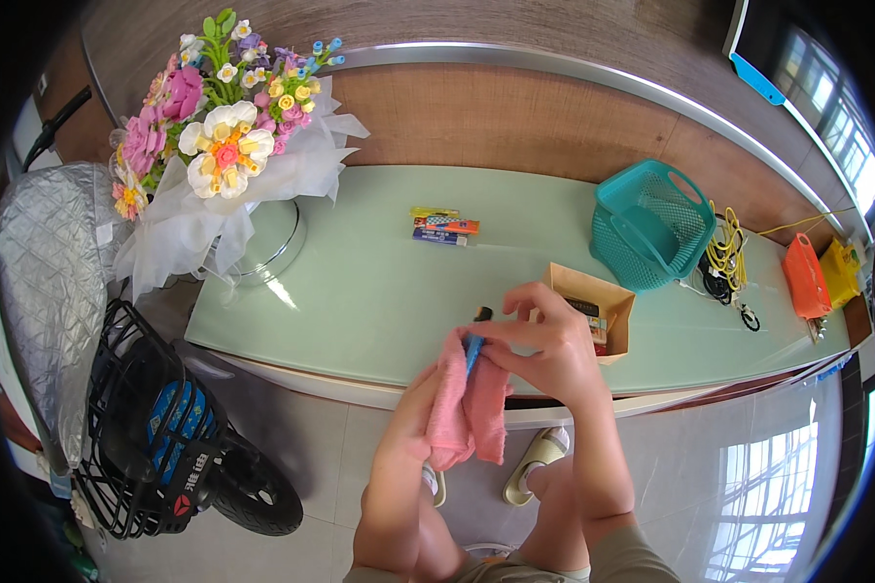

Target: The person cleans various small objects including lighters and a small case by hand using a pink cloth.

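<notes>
A pink cloth [452,408] is draped over my left hand [417,401], which grips it from the left; its fingers are mostly hidden. Wrapped partly in the cloth is a slim blue stick-shaped item [474,351] with a black end [483,314] pointing away from me. My right hand [550,339] reaches in from the right. Its index finger and thumb meet at the blue item and the cloth's edge, while the other fingers are lifted and bent. Just beyond that hand stands an open kraft cardboard box [622,339] with several small packs inside, partly covered by my fingers.
Several narrow packs [445,227] lie on the pale green glass-topped cabinet [364,291]. Behind the box are a teal plastic basket [649,226] and coiled cables [727,248]. At left stand a brick-built flower bouquet [226,153] and a scooter's wire basket [142,430].
</notes>
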### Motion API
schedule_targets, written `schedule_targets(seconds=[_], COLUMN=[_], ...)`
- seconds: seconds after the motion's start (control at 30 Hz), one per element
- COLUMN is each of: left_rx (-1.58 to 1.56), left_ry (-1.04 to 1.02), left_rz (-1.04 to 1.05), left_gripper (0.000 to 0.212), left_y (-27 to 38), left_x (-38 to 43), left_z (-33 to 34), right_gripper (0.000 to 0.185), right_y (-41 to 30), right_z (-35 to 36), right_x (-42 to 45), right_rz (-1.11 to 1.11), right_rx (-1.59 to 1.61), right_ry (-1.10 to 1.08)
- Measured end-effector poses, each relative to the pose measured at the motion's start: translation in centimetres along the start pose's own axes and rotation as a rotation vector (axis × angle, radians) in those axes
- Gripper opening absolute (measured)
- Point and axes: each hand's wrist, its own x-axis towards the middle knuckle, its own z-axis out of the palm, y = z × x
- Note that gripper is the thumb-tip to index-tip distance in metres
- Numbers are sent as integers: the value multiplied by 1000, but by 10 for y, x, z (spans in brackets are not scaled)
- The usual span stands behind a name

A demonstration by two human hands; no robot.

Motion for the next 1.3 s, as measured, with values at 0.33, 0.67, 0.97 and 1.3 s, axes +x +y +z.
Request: schedule_targets(seconds=[0.33,0.67,0.97,1.3], left_rx=[80,172,127,351], left_ry=[-137,-74,161,-47], left_rz=[321,369,355,464], left_gripper=[41,44,33,39], left_y=[-18,-33,-39,-49], left_x=[16,23,28,23], left_z=[-5,3,11,10], right_gripper=[19,21,23,22], right_y=[3,-8,-7,8], right_z=[-4,-3,9,17], right_x=[-21,-29,-36,-46], right_rz=[457,326,444,495], right_rx=[430,375,501,716], right_ry=[21,90,110,233])
